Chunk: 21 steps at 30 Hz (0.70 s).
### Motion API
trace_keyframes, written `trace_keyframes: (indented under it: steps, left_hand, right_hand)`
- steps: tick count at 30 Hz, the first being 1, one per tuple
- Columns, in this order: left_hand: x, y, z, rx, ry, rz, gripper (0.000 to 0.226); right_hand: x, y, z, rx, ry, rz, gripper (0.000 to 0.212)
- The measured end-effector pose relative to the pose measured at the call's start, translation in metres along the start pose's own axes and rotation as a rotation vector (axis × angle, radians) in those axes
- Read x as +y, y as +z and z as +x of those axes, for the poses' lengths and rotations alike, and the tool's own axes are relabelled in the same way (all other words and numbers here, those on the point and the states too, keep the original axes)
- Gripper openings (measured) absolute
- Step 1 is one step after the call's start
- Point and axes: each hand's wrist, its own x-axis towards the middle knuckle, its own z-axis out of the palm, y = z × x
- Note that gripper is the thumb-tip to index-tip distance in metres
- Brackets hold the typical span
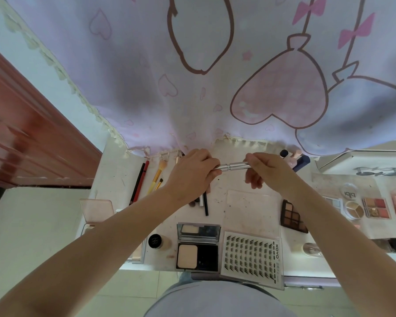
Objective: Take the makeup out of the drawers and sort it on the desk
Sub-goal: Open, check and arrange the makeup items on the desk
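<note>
Held above the back of the table (114,170): a slim silver tube (234,167), likely a lip or brow pen, lying level between both hands. Left hand (192,172) clenched around one end, fingers (212,163) wrapped over it; right hand (268,170) pinching the other end between thumb and forefinger, remaining fingers loose beneath. Whether being capped, uncapped or only inspected cannot be told.

To do well: keep the tube level and pull or push straight along its length, without twisting sideways, so nothing smears or snaps. Then lay down with its like, probably among the long thin things on the left, parallel to the red and black pencils (139,181) and the yellow-handled brushes (157,177), not across them. Avoid the lash tray (252,257) and open powder compact (198,247) in front; palettes (293,217) belong to the right. Mind the curtain hem (238,139) just behind the knuckles.
</note>
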Motion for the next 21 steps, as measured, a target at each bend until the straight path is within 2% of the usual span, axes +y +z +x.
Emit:
trace_keyframes:
  steps: [2,4,7,9,11,14,21]
  left_hand:
    - [0.001,0.000,0.001,0.002,0.013,0.012,0.029]
    - [0.000,0.000,0.002,-0.001,-0.001,0.022,0.022]
    - [0.000,0.001,0.003,-0.009,-0.031,0.011,0.018]
    - [0.000,0.001,0.004,-0.003,-0.021,0.020,0.017]
    - [0.001,0.001,0.005,0.000,-0.002,0.019,0.015]
    - [0.001,0.002,0.007,0.000,0.008,0.015,0.014]
    - [0.002,0.008,0.015,-0.276,-0.068,0.048,0.031]
  right_hand:
    - [0.001,0.000,0.001,0.016,-0.021,-0.091,0.026]
    - [0.003,-0.001,0.000,0.036,-0.081,-0.039,0.025]
    - [0.007,-0.003,0.001,0.002,-0.104,0.083,0.039]
    - [0.006,-0.002,0.002,-0.002,-0.044,0.141,0.026]
    - [0.004,-0.002,0.002,0.019,-0.004,0.060,0.011]
    - [0.007,-0.003,0.004,0.052,-0.042,-0.023,0.023]
    - [0.022,-0.007,0.002,0.049,-0.067,0.060,0.035]
